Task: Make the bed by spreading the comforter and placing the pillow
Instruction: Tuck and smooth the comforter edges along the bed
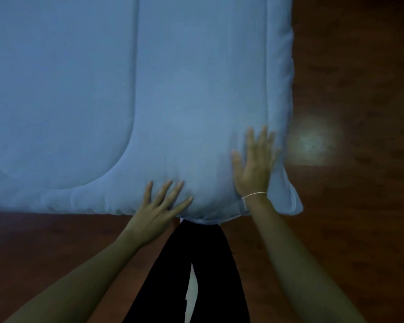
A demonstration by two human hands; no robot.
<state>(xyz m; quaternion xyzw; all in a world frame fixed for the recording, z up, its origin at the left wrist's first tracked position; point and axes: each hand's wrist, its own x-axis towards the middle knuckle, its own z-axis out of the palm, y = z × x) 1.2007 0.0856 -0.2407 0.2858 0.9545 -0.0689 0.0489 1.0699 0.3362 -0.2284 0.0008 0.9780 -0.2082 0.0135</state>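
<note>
Pressing flat, fingers spread, the left hand (159,206) is resting on the comforter (126,89) by its near edge. The right hand (254,164), likewise flat, is lying near its right corner.

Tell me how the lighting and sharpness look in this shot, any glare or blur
Head view: dim, with a bluish cast over the comforter; a soft glare spot on the wooden floor beside the right hand; that hand's fingertips are motion-blurred, the left hand sharper; wide-angle bending curves the comforter's edges.
</note>
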